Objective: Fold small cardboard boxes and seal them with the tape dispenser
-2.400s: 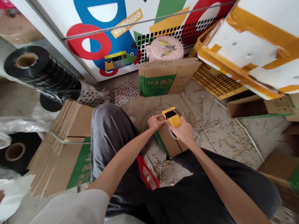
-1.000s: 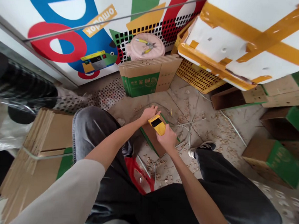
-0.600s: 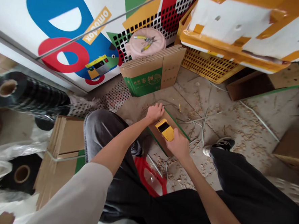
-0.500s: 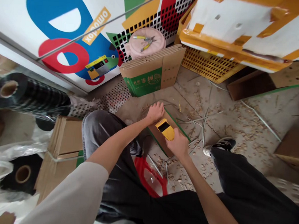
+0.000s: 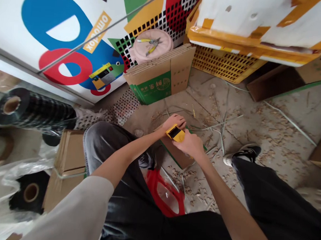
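Observation:
A yellow hand tool with a black panel on top [image 5: 176, 132] is gripped in my right hand [image 5: 189, 146], fingers wrapped round its yellow body. It sits over a brown cardboard box with green edges [image 5: 178, 154] on the floor between my legs. My left hand [image 5: 174, 122] is at the far left part of the box, fingers curled over it, just beyond the tool's front end. My hands and the tool cover much of the box. The tool's underside is hidden.
Flattened green-printed cartons [image 5: 163, 76] stand ahead, before a pink round stool [image 5: 153, 49] with yellow-handled pliers on it. A yellow crate [image 5: 221, 64] and taped foam box [image 5: 237, 27] are right. Straps and small brown bits litter the floor. A red handled item [image 5: 181, 202] lies near.
My left hand has shifted right along the box, closer to my right hand. The tool has turned slightly and now lies nearer my left fingers. The view has shifted a little.

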`<action>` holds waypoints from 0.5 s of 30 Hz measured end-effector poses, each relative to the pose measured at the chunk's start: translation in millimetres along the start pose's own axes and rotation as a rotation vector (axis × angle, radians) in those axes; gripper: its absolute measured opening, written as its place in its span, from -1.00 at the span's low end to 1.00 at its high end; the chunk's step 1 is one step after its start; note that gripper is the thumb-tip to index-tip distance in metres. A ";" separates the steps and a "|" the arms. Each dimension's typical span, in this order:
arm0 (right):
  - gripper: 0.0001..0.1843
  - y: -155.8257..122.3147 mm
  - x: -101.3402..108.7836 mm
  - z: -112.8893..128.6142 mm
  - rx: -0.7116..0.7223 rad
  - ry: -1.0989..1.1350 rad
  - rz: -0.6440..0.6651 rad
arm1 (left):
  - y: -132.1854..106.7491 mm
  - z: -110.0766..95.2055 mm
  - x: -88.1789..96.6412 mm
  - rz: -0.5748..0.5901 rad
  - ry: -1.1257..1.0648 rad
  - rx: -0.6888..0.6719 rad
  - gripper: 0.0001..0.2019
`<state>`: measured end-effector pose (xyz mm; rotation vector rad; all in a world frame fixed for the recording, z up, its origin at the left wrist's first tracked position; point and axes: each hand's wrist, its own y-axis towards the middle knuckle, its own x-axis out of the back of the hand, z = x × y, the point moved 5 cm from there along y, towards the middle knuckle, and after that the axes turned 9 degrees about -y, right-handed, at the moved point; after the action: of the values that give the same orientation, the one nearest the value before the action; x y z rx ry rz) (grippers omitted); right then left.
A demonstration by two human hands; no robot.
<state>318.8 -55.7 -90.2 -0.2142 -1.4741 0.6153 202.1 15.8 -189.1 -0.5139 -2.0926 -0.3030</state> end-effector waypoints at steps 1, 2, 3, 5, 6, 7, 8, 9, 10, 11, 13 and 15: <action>-0.30 3.7 2.5 0.1 0.024 0.005 0.030 | 0.4 0.6 -0.7 0.007 0.021 0.000 -0.63; -0.31 5.8 3.7 0.0 0.043 0.009 0.038 | 0.7 1.1 -1.1 0.014 0.041 -0.001 -0.62; -0.33 6.1 3.8 -0.2 0.052 0.014 0.030 | 0.8 1.4 -1.5 0.020 0.057 -0.002 -0.62; -0.38 1.8 1.2 0.6 0.036 0.016 -0.015 | 0.7 1.2 -1.8 0.023 0.078 -0.009 -0.62; -0.41 -2.3 -0.6 2.0 0.021 0.013 -0.041 | 0.5 0.9 -1.9 0.023 0.086 -0.013 -0.61; -0.43 -7.1 -2.4 3.9 0.007 0.006 -0.064 | 0.1 0.6 -2.0 0.023 0.092 -0.017 -0.61; -0.45 -12.3 -3.9 5.9 -0.002 -0.001 -0.082 | -0.3 0.3 -2.1 0.025 0.100 -0.019 -0.60; -0.47 -17.9 -5.3 7.0 -0.007 -0.008 -0.093 | -0.8 0.1 -2.0 0.027 0.109 -0.020 -0.59; -0.48 -23.9 -6.8 6.2 -0.013 -0.016 -0.098 | -1.3 -0.1 -1.8 0.030 0.117 -0.019 -0.59; -0.49 -30.4 -9.0 2.8 -0.020 -0.026 -0.096 | -1.9 -0.5 -1.3 0.032 0.123 -0.020 -0.59; -0.48 -45.1 -17.1 -13.5 -0.043 -0.056 -0.081 | -3.2 -1.9 1.0 0.024 0.127 -0.032 -0.60; -0.44 -60.6 -31.1 -39.9 -0.077 -0.087 -0.070 | -4.8 -4.2 4.3 0.007 0.129 -0.054 -0.59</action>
<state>373.5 -112.6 -91.4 -0.1965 -1.5836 0.5176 200.8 10.9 -183.4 -0.5195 -1.9616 -0.3796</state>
